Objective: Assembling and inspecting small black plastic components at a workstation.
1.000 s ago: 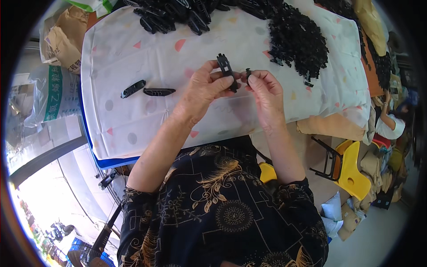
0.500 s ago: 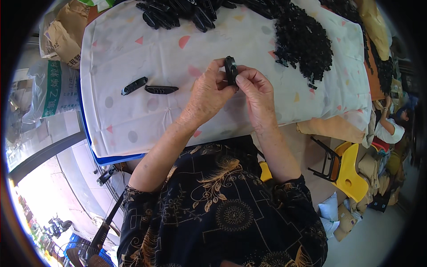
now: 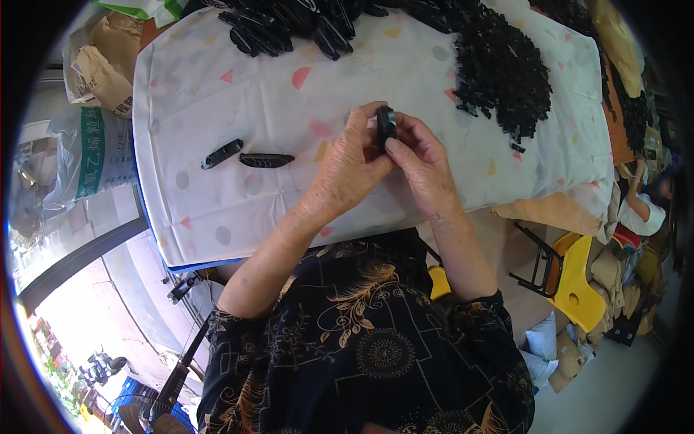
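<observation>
Your left hand [image 3: 345,173] and right hand [image 3: 425,166] are together in the head view, closed around one long black part [image 3: 386,126], held up over the patterned tablecloth [image 3: 238,217] and in front of your body. Your left fingers hold it from the left; your right thumb presses near its lower end, with the right fingers curled behind.

A second ago your hands were slightly apart, the left with the long part and the right pinching a small black piece. Since then the right has closed in on the long part, and the part now shows a narrow edge. That small piece is no longer visible, so I cannot tell whether it is seated or merely covered by your fingers. In my judgement, you have gone from bringing the pieces together to working them against each other, a step that calls for a steady left grip.

Two similar black parts [image 3: 267,160] lie to the left of your hands, just beside each other, as they did then. Beyond your hands are a heap of long black parts [image 3: 282,25] and, to the right, a pile of small black pieces [image 3: 502,76].
</observation>
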Tool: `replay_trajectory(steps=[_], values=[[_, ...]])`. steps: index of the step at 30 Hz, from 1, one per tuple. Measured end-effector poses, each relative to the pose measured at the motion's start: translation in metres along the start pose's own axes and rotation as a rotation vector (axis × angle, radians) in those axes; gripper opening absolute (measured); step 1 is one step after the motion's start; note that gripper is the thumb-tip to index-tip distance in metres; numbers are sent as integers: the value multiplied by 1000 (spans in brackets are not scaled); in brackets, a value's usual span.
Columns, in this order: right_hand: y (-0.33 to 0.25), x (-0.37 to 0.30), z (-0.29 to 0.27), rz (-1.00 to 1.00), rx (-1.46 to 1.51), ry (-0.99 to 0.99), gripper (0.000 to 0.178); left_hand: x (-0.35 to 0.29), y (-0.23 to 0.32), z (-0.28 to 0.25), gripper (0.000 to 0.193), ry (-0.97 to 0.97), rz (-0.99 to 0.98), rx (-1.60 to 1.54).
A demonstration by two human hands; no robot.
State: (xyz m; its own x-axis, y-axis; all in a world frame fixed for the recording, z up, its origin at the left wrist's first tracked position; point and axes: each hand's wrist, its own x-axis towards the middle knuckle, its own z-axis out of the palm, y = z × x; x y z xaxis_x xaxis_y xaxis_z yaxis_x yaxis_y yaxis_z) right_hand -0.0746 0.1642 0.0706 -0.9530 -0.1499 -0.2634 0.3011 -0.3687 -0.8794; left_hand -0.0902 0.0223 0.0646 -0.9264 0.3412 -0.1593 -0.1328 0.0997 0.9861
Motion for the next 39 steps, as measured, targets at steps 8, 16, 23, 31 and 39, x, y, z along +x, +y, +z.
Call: replay_trajectory(steps=[8, 16, 23, 31, 39], values=[[9, 7, -6, -83, -7, -25, 27, 5, -3, 0, 59, -25, 73, -82], [11, 1, -6, -40, 61, 21, 24, -2, 21, -25, 49, -80, 132, 338], [-26, 4, -88, -428, -969, 406, 16, 25, 42, -88, 30, -122, 288, 1017], [-32, 28, -117, -674, -1619, 563, 17, 112, 7, -114, 29, 188, 667, 1441], [-24, 32, -114, -762, -1619, 481, 16, 111, 8, -110, 26, 185, 882, 1361]])
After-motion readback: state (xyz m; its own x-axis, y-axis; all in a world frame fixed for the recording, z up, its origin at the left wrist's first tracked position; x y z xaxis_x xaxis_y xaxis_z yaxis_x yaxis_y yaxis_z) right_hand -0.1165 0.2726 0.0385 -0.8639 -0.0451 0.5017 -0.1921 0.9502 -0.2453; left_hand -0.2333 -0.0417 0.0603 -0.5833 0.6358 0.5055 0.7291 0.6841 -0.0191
